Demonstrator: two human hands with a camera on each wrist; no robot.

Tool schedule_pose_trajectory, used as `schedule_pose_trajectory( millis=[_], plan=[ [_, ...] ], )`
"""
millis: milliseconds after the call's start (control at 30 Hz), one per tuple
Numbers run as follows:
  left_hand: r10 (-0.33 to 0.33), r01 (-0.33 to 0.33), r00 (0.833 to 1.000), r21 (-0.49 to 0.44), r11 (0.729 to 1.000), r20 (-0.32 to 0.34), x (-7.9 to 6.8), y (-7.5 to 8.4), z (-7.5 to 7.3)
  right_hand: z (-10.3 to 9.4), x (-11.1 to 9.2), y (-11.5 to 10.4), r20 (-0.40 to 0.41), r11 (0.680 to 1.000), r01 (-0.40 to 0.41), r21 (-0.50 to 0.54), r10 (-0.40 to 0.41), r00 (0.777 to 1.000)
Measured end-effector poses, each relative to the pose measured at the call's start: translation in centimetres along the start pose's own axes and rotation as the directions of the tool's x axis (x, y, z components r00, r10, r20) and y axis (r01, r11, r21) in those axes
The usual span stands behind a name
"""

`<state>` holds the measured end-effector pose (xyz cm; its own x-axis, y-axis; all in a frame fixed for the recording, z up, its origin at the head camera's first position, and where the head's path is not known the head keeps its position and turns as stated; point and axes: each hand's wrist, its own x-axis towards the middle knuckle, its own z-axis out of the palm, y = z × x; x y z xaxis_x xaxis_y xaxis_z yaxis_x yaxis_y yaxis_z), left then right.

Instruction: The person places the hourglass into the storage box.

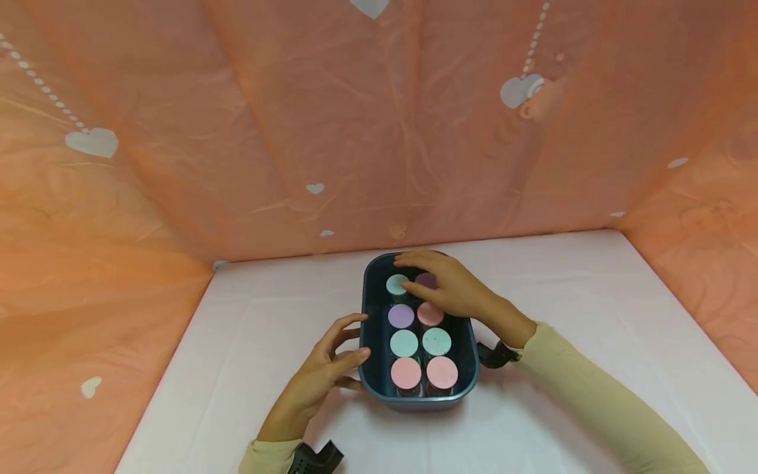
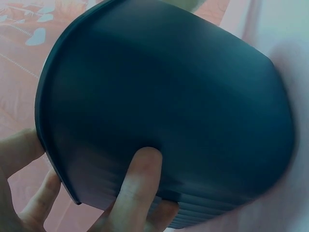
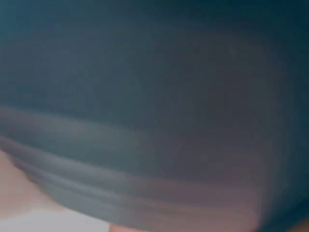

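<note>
A dark blue rectangular bin with rounded corners holds two columns of small jars with coloured round lids. My left hand rests its fingertips along the bin's left side; in the left wrist view, the thumb lies straight against the outer wall. Over the far end of the bin, my right hand reaches in from the right with fingers extended and spread. Its thumb overlaps a mint-lidded jar, and a darker purple lid shows between thumb and fingers. The right wrist view holds only the blurred bin wall.
Nearer jars in the bin have a lilac lid, coral lid, mint lids and pink lids. The bin stands on a white table. Orange curtains with white hearts surround it.
</note>
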<state>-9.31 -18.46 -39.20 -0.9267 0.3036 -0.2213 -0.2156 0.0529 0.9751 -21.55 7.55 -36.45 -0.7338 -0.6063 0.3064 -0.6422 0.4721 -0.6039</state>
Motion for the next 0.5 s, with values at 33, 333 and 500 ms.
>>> schedule_pose_trajectory(
  millis=[33,333,500],
  plan=[
    [-0.001,0.001,1.0,0.001,1.0,0.001,0.0,0.0,0.0,0.0,-0.6,0.2,-0.01,1.0,-0.011,0.007,0.011,1.0],
    [0.0,0.0,1.0,-0.003,1.0,-0.022,0.0,-0.1,-0.1,-0.7,-4.6,1.5,-0.04,0.993,-0.106,0.055,0.109,0.993],
    [0.003,-0.003,1.0,-0.006,1.0,-0.009,-0.3,0.0,-0.2,-1.1,-6.7,2.3,0.031,0.99,-0.125,0.066,0.123,0.992]
  ],
)
